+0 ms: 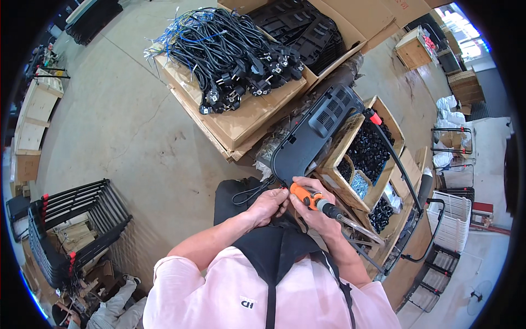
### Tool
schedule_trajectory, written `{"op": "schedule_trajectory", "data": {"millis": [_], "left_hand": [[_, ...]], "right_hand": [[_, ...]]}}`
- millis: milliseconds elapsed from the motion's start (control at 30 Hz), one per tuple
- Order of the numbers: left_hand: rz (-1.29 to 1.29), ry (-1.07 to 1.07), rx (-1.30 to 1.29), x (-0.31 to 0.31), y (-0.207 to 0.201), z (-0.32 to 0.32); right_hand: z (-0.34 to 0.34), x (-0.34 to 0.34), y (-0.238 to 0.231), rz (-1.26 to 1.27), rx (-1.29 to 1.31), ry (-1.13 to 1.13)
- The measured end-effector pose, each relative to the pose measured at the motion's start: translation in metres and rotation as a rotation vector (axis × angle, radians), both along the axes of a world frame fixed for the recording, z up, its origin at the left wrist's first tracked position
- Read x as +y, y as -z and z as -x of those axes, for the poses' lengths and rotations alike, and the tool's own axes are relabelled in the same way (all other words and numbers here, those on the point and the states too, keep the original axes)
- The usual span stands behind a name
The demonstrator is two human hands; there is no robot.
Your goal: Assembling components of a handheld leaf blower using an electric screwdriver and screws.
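My R hand (308, 204) grips orange screwdriver (313, 198) at black panel (318, 129) edge, L hand (267, 205) pinching cable (249, 192) there; fastening looks mid-way, not finished

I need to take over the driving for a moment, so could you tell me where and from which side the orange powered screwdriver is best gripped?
Grip the orange screwdriver around its orange body, coming from the person's right, as the right hand does now. Its tip points left at the dark plastic panel, where the left hand rests, and a hose trails off the black rear end.
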State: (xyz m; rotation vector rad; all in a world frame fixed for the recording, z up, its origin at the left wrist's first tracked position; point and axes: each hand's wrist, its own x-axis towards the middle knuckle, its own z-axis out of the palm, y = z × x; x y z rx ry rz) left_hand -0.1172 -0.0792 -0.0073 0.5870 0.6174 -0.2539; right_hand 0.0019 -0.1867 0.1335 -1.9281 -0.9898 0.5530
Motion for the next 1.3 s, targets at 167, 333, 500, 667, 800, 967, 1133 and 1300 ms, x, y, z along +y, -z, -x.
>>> {"op": "schedule_trajectory", "data": {"millis": [167,333,500,667,800,967,1133,1300], "left_hand": [[0.038,-0.067,0.043,0.002,0.000,0.000],[0.056,-0.068,0.049,0.010,-0.009,0.000],[0.140,-0.176,0.064,0.015,-0.007,-0.001],[0.190,-0.285,0.090,0.021,-0.006,-0.011],[0.213,-0.339,0.121,0.030,-0.010,-0.018],[0.350,-0.339,0.070,0.043,-0.030,-0.033],[0.492,-0.337,0.001,0.051,-0.030,-0.047],[0.504,-0.279,-0.007,0.062,-0.028,-0.057]], "right_hand": [[-0.005,-0.001,0.005,0.018,0.037,0.004],[-0.006,0.001,0.004,0.030,0.048,0.010],[-0.005,-0.003,0.003,-0.017,0.117,0.066],[-0.002,0.000,-0.007,0.013,0.040,0.054],[-0.006,0.005,-0.017,-0.038,0.004,0.025],[-0.018,0.003,-0.017,-0.168,0.174,0.124],[-0.024,0.008,-0.018,-0.235,0.233,0.189],[-0.027,0.013,-0.018,-0.218,0.234,0.253]]}}
